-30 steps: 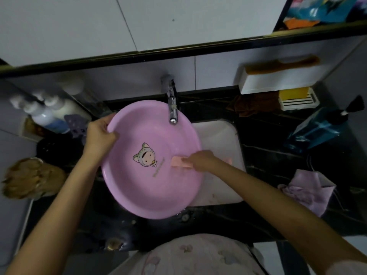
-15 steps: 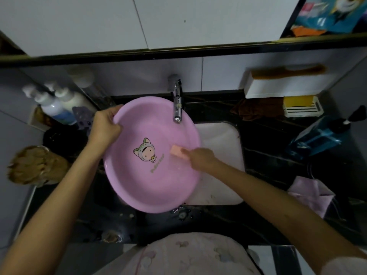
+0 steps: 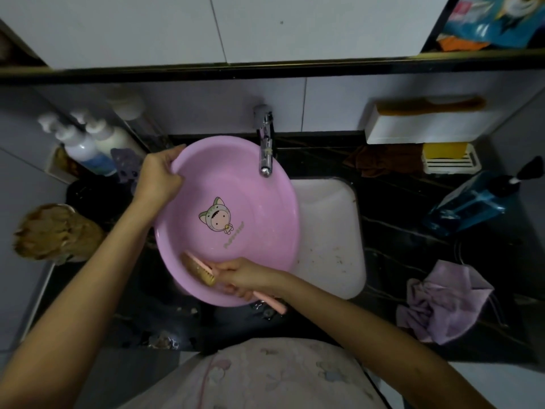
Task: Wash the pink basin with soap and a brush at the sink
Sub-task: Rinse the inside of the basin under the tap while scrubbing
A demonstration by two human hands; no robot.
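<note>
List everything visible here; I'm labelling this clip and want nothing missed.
white rectangular sink: one, white, in the black counter.
chrome tap: one, silver, behind it.
pink round plastic basin: one, pink, under the tap.
pink-handled scrub brush: one, tan bristles, inside basin.
white pump bottles: two, white, back left.
yellow soap bar: one, yellow, white dish, back right.
brown comb: one, brown, atop white wall box.
brown cloth: one, brown, beside dish.
blue pump bottle: one, blue, right counter.
lilac cloth: one, lilac, right counter.
left hand: one, grips basin rim.
right hand: one, grips brush handle.
</note>
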